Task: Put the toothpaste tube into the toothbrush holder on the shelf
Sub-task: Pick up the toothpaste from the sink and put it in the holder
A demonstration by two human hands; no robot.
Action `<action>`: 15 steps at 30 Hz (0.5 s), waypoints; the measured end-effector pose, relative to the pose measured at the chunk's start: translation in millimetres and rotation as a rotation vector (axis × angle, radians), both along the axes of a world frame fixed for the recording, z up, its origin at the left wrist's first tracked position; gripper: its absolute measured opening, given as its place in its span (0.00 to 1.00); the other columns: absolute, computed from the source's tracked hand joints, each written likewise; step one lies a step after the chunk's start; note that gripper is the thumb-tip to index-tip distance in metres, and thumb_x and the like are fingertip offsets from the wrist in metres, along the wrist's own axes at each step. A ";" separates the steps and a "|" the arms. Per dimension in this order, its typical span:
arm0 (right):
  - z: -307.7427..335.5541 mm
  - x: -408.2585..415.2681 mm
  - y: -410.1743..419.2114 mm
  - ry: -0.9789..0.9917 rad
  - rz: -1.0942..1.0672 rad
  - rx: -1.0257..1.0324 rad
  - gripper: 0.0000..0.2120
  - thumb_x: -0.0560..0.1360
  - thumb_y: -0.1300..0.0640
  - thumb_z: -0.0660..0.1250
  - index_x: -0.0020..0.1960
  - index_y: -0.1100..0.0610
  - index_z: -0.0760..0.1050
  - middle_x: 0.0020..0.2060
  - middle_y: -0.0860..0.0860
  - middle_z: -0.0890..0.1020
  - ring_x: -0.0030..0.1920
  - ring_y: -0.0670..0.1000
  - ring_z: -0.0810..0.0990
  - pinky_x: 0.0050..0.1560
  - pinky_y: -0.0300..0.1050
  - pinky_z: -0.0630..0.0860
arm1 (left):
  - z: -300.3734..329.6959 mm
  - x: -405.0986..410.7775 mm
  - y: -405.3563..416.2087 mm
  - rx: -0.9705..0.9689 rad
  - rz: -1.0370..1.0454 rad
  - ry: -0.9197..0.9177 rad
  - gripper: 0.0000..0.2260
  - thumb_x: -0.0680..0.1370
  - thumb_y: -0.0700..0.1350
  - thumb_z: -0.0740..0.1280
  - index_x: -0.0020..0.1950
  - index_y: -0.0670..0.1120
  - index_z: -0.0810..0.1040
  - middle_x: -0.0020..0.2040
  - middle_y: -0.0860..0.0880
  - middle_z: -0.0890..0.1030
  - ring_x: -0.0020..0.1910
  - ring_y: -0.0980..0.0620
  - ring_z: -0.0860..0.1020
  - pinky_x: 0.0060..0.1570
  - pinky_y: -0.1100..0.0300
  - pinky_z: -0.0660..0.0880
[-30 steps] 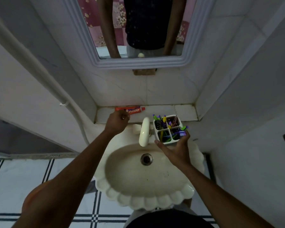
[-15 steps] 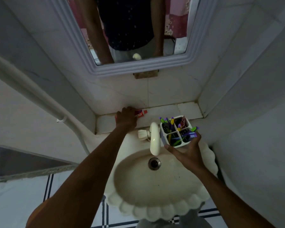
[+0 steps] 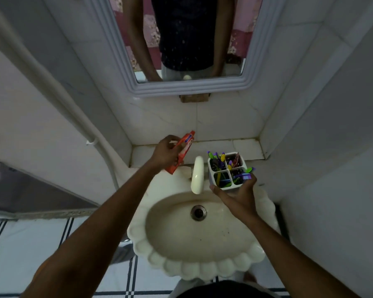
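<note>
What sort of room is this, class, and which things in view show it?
Most likely a bathroom: a scalloped sink with a tap, a mirror on the tiled wall, and a toothbrush holder.

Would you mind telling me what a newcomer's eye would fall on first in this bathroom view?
Probably the bright orange-red toothpaste tube, gripped tilted in the left hand above the pale tiled shelf. Next, the white four-compartment toothbrush holder, full of purple and green brushes, which the right hand holds beside the cream tap over the scalloped cream basin.
</note>
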State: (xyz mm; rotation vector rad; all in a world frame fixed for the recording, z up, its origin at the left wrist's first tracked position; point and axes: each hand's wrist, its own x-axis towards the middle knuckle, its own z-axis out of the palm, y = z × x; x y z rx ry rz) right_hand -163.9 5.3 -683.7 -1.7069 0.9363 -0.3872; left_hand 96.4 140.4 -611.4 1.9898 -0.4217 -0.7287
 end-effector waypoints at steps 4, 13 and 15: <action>2.0 -1.2 -1.6 0.017 0.016 0.015 0.57 0.59 0.33 0.89 0.74 0.39 0.56 0.70 0.42 0.76 0.68 0.48 0.80 0.71 0.56 0.81 | 64.0 -19.6 9.4 -0.098 -0.104 0.080 0.27 0.78 0.41 0.77 0.75 0.52 0.75 0.62 0.44 0.85 0.54 0.44 0.88 0.56 0.43 0.85; 0.4 -6.8 -11.1 0.064 0.067 0.031 0.63 0.53 0.25 0.86 0.76 0.39 0.56 0.71 0.44 0.78 0.69 0.51 0.81 0.70 0.59 0.81 | 119.5 -95.3 -5.4 0.187 -0.335 -0.505 0.12 0.76 0.44 0.79 0.58 0.48 0.87 0.49 0.53 0.86 0.41 0.55 0.86 0.41 0.58 0.84; 1.1 -10.0 -14.1 0.069 0.069 0.038 0.62 0.52 0.24 0.86 0.74 0.39 0.57 0.70 0.44 0.78 0.68 0.51 0.82 0.70 0.59 0.81 | 116.7 -108.5 -12.9 0.239 -0.379 -0.593 0.11 0.77 0.44 0.78 0.59 0.47 0.87 0.49 0.51 0.86 0.37 0.57 0.83 0.40 0.57 0.83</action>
